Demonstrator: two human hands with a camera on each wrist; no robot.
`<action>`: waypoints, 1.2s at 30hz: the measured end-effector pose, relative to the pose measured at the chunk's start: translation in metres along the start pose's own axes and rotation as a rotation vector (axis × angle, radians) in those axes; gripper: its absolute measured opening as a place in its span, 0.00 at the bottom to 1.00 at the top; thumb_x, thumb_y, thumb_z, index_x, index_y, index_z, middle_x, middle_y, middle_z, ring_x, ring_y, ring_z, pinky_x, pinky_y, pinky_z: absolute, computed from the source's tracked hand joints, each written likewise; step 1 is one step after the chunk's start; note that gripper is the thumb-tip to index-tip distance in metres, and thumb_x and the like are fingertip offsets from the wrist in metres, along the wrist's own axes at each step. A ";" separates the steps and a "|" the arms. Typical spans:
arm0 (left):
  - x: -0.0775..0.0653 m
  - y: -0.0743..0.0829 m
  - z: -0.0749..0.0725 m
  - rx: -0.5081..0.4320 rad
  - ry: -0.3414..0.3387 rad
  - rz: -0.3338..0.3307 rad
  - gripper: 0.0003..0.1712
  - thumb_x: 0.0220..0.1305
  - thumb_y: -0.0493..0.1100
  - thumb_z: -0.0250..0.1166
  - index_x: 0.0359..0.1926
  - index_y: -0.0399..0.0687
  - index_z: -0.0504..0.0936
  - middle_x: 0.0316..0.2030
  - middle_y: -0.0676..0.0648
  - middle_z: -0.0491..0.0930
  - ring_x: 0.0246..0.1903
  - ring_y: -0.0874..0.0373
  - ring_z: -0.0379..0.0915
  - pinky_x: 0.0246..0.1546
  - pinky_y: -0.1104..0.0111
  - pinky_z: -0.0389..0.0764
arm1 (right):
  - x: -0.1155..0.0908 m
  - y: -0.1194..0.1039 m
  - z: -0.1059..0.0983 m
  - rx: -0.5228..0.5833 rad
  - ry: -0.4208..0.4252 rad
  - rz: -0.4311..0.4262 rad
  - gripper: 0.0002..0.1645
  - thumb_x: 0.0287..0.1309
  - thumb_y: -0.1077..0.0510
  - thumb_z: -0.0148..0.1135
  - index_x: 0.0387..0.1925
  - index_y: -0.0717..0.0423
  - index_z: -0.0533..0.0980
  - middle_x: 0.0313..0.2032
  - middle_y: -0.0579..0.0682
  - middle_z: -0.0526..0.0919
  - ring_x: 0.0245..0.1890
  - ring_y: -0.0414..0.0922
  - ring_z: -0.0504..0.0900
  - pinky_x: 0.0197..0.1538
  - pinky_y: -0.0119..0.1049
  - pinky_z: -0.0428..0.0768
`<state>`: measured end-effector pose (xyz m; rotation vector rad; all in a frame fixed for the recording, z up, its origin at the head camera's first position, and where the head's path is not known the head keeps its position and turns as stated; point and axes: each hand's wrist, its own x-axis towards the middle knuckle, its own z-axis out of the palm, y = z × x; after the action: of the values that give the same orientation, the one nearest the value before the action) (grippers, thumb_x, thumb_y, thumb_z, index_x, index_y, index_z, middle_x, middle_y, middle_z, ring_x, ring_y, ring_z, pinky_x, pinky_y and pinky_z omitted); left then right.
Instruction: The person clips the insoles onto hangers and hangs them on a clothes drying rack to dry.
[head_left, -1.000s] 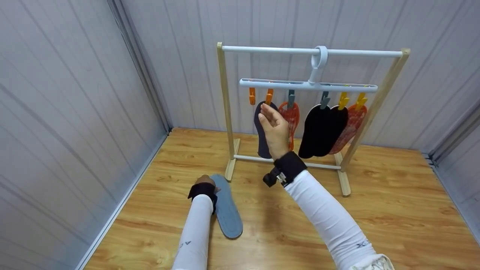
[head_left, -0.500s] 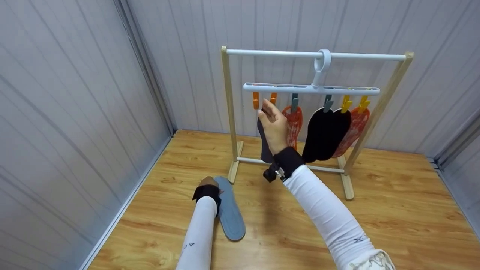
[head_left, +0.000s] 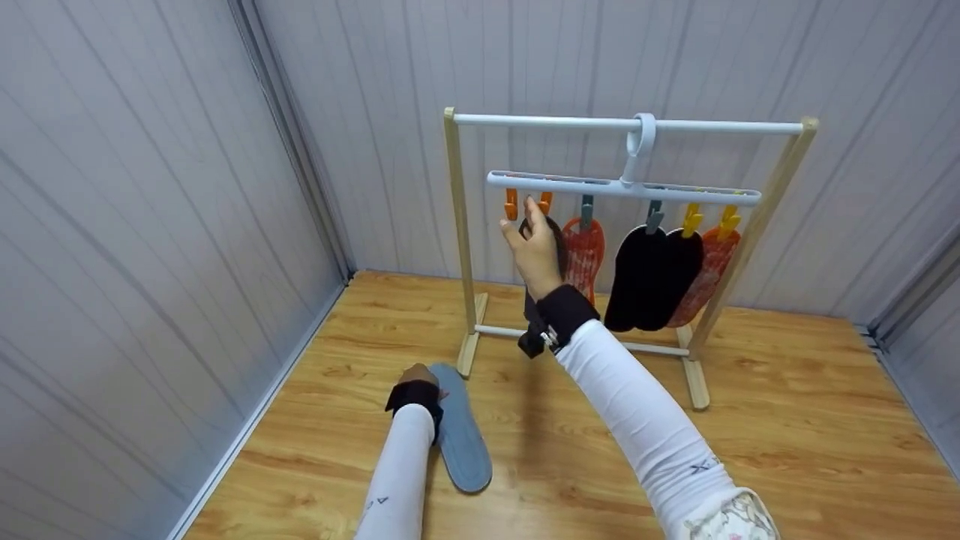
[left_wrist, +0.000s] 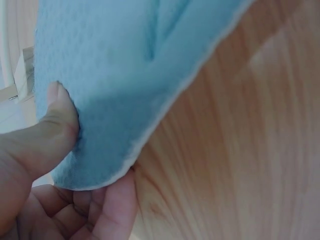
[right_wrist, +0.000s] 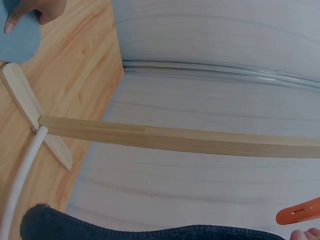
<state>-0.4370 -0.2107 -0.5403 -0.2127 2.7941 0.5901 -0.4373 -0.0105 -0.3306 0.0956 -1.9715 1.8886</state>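
In the head view my left hand (head_left: 418, 376) is low on the left, at the top of a blue-grey insole (head_left: 465, 446). The left wrist view shows the thumb (left_wrist: 62, 120) on the insole's face and the fingers behind its edge, pinching it. My right hand (head_left: 536, 255) is raised at the hanger, thumb and fingers apart, nothing seen between them. Its fingertips are close to the left orange clip (head_left: 511, 204) and the second orange clip (head_left: 546, 201). A dark insole (head_left: 556, 232) hangs from the second clip, partly hidden by that hand; the left orange clip holds nothing.
A white clip hanger (head_left: 562, 182) hangs from the rack's top bar (head_left: 540, 120). A red patterned insole (head_left: 583, 259), black insoles (head_left: 649, 281) and another red insole (head_left: 705, 281) hang further right. A wooden post (head_left: 457, 225) stands left of them.
My right hand has shifted left from the second orange clip towards the left one, its thumb and fingers spreading wider. The left hand still holds the blue-grey insole. The head view has tilted slightly.
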 end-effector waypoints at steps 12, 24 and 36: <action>-0.002 0.006 -0.010 -0.051 -0.007 0.096 0.30 0.48 0.46 0.75 0.46 0.26 0.78 0.41 0.32 0.81 0.42 0.40 0.78 0.44 0.41 0.74 | 0.015 0.012 0.006 0.021 0.069 0.103 0.40 0.66 0.58 0.51 0.72 0.62 0.45 0.72 0.57 0.49 0.72 0.47 0.48 0.70 0.37 0.51; 0.021 0.007 -0.014 -0.080 -0.005 0.162 0.33 0.49 0.46 0.75 0.48 0.25 0.76 0.42 0.31 0.80 0.45 0.40 0.77 0.46 0.47 0.76 | 0.023 0.015 0.017 0.084 0.099 -0.046 0.32 0.68 0.61 0.50 0.68 0.68 0.54 0.67 0.62 0.60 0.68 0.51 0.58 0.67 0.37 0.60; 0.028 0.003 -0.016 -0.096 -0.001 0.209 0.31 0.52 0.45 0.73 0.47 0.25 0.74 0.42 0.30 0.79 0.46 0.39 0.76 0.47 0.52 0.76 | 0.024 0.017 0.022 0.132 0.167 -0.110 0.27 0.67 0.61 0.52 0.63 0.69 0.62 0.54 0.62 0.73 0.50 0.48 0.72 0.54 0.33 0.71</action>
<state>-0.4680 -0.2176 -0.5332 0.0618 2.8089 0.7732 -0.4702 -0.0247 -0.3381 0.0787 -1.6970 1.8899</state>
